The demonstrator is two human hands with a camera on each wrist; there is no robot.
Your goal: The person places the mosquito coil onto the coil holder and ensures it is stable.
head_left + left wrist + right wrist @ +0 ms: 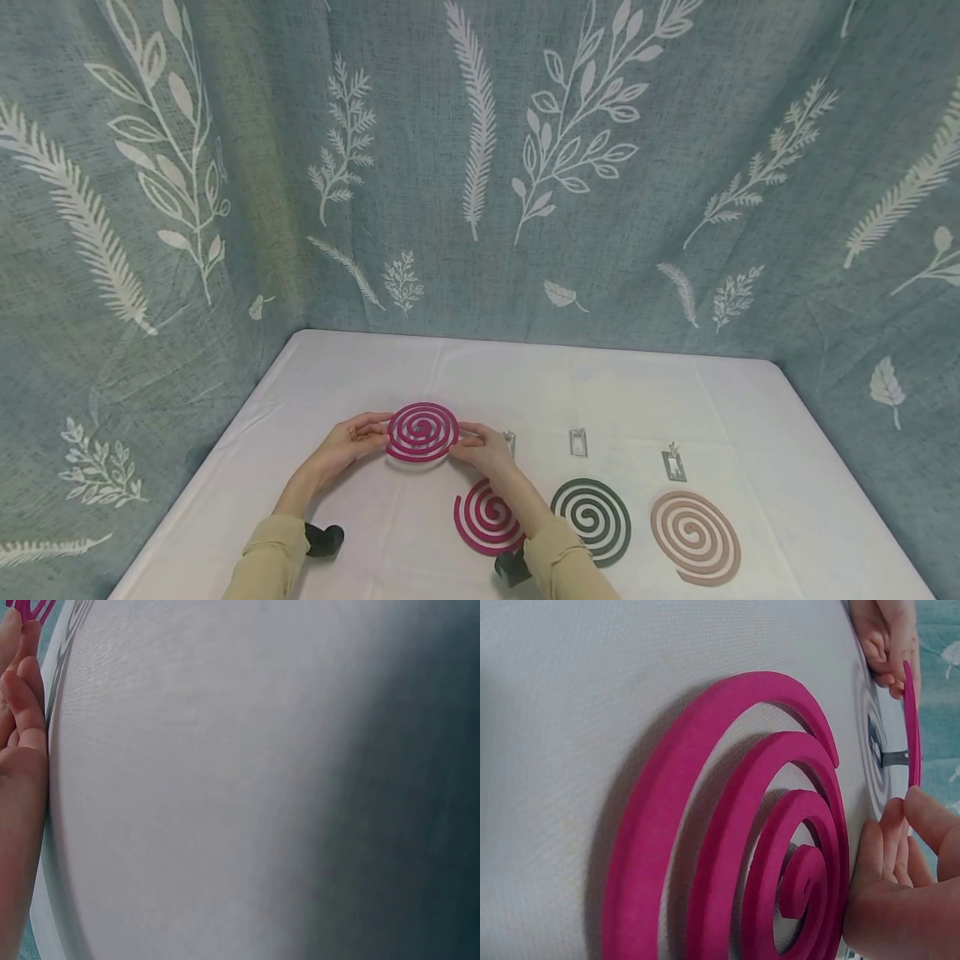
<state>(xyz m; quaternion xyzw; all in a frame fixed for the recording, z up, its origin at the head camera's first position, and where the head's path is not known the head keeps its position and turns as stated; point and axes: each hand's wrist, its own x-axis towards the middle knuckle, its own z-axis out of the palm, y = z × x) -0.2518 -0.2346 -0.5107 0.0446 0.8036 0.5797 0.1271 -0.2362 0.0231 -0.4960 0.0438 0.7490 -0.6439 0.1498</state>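
A magenta mosquito coil is held level above the white table between my two hands. My left hand pinches its left edge with thumb and fingers, and my right hand pinches the right edge. Seen edge-on in the right wrist view, the held coil sits over a small metal stand that rises from the table. Only a bit of the coil shows beyond the fingers in the left wrist view. A second magenta coil lies flat beneath my right forearm, which covers part of it.
To the right lie a dark green coil and a tan coil. Behind them are small metal stands, one in the middle and another farther right; a third is partly behind my right hand. A leaf-patterned curtain surrounds the table.
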